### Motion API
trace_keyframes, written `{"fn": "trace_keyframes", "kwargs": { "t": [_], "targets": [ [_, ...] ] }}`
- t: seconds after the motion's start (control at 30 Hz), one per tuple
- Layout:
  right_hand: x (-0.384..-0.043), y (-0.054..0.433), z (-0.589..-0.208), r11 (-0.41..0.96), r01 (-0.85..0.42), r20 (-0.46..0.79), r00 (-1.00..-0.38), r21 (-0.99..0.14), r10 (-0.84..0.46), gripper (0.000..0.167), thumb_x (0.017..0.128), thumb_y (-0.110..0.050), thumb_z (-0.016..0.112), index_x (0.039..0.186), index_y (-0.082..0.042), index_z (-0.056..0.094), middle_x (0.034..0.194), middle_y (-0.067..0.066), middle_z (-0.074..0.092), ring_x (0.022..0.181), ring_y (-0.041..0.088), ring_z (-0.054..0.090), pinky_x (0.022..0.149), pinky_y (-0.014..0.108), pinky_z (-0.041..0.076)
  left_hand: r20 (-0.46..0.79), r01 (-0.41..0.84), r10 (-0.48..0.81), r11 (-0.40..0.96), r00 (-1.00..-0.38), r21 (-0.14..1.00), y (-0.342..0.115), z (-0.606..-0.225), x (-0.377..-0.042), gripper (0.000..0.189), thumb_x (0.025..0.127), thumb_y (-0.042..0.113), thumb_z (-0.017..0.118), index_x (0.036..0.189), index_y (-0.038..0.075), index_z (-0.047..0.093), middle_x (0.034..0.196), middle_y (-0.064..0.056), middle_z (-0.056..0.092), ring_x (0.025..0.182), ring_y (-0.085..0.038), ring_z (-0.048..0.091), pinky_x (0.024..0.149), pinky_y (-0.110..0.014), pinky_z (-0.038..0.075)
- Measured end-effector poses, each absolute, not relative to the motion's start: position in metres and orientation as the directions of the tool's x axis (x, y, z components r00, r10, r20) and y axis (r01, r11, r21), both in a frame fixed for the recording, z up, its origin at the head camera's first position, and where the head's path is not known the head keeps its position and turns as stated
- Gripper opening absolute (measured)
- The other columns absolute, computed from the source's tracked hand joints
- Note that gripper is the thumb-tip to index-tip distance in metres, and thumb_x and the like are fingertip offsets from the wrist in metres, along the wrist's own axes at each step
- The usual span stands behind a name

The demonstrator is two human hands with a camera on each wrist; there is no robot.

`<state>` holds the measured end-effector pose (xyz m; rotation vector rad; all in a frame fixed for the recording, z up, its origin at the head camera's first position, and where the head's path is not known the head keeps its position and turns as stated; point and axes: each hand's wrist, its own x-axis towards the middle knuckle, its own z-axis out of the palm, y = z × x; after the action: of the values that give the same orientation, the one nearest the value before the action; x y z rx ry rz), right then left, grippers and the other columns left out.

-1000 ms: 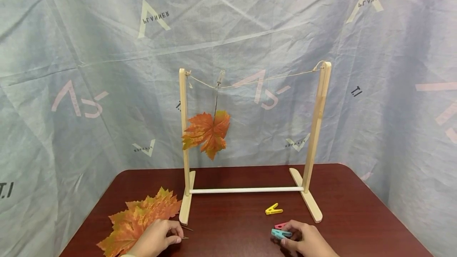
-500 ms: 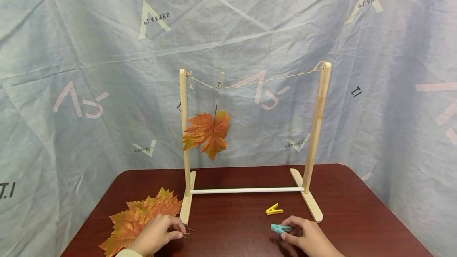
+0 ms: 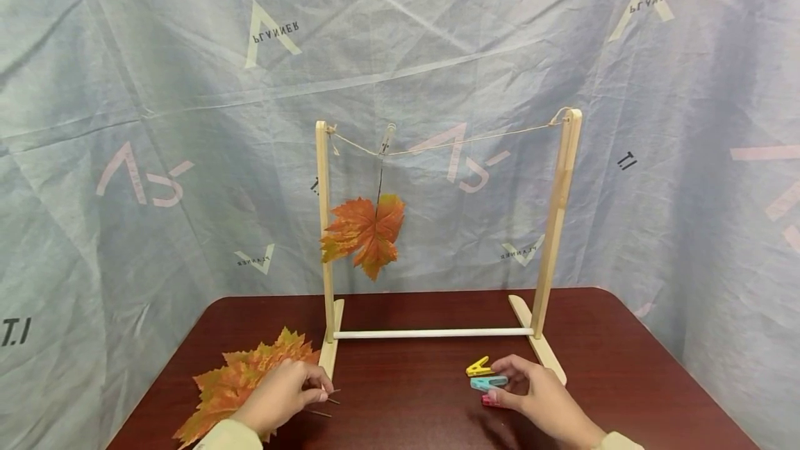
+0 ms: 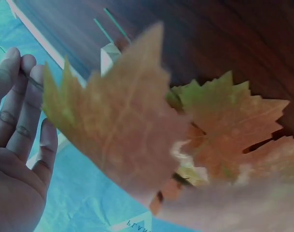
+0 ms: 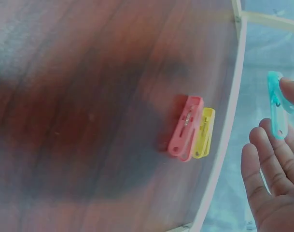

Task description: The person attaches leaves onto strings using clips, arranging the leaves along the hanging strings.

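Observation:
My left hand (image 3: pixel 281 394) pinches the thin stem of an artificial maple leaf (image 4: pixel 118 116) between thumb and fingertips. In the left wrist view this leaf is lifted above the other orange-green leaves (image 4: pixel 219 116) on the table. My right hand (image 3: pixel 544 398) pinches a light blue clothespin (image 5: pixel 278 108) by one end, raised off the table. Below it lie a pink-red clothespin (image 5: pixel 187 128) and a yellow clothespin (image 5: pixel 205 133), close together in the right wrist view. Another maple leaf (image 3: pixel 369 231) hangs by its stem from a clear clothespin (image 3: pixel 387 139) on the string (image 3: pixel 475 137).
A wooden rack (image 3: pixel 556 221) with two posts, flat feet and a white lower bar (image 3: pixel 431 333) stands on the dark red table (image 3: pixel 400 380). The string runs slack between its post tops. Grey printed cloth (image 3: pixel 437 54) hangs behind the table.
My right hand has raised the blue clothespin and moved it forward, uncovering more of the red one. My left hand has moved slightly forward and to the right with the stem.

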<state>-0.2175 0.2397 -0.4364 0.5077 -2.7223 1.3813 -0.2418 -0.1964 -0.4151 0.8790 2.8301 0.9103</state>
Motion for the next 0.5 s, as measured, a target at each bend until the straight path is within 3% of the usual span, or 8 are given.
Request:
{"fn": "trace_keyframes", "kwargs": {
  "t": [0.2,0.37,0.5],
  "targets": [
    [-0.222,0.239,-0.425,0.558,-0.349,0.233,-0.934,-0.753,-0.27,0.025,0.087,-0.023,0.083,0.102,-0.008,0.068,0.086,-0.004,0.069,0.073,0.005,0.062,0.061,0.024,0.051,0.137,0.496,0.517,0.664,-0.845,0.559,-0.191,-0.405,-0.242,0.005,0.088,0.011,0.078,0.086,0.015,0.077,0.076,0.011,0.069,0.067,0.0,0.06,0.059,-0.025,0.049],
    [-0.226,0.239,-0.413,0.553,-0.371,0.243,-0.925,-0.746,-0.292,0.025,0.089,-0.025,0.081,0.105,-0.01,0.07,0.089,-0.004,0.069,0.079,0.006,0.064,0.066,0.026,0.052,0.161,0.495,0.499,0.665,-0.852,0.559,-0.188,-0.395,-0.242,0.004,0.089,0.01,0.077,0.087,0.014,0.077,0.076,0.006,0.071,0.067,-0.007,0.064,0.059,-0.025,0.051],
    [-0.229,0.238,-0.404,0.559,-0.376,0.255,-0.924,-0.739,-0.284,0.026,0.09,-0.028,0.08,0.107,-0.01,0.071,0.09,-0.004,0.068,0.08,0.006,0.064,0.068,0.026,0.053,0.186,0.479,0.463,0.669,-0.867,0.569,-0.185,-0.389,-0.242,0.005,0.089,0.01,0.078,0.087,0.015,0.076,0.075,0.009,0.069,0.067,-0.007,0.063,0.059,-0.025,0.05]
  ]
}}
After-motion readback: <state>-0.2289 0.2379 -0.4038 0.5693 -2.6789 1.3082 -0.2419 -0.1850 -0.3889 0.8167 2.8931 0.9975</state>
